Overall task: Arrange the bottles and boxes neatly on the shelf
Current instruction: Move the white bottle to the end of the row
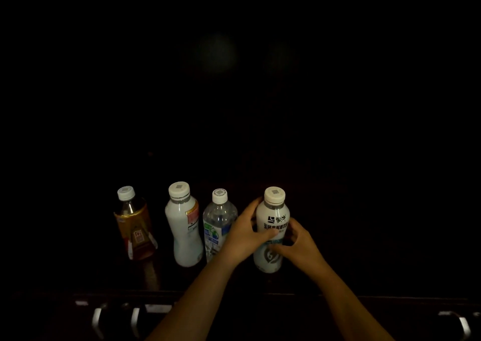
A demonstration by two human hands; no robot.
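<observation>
Several bottles stand upright in a row on a dark shelf. From the left: an amber tea bottle [134, 227], a white milk-drink bottle [183, 226], a clear water bottle [217, 223], and a white bottle with black characters [272, 226]. My left hand [246, 234] wraps the left side of that rightmost white bottle, thumb across its label. My right hand [299, 244] holds its right side lower down. No boxes are visible.
The scene is very dark; the shelf's back and sides are lost in black. Along the front edge [234, 295] below the bottles run metal handles [97, 321] and pale labels [157, 308]. Another handle [464, 325] shows at the lower right.
</observation>
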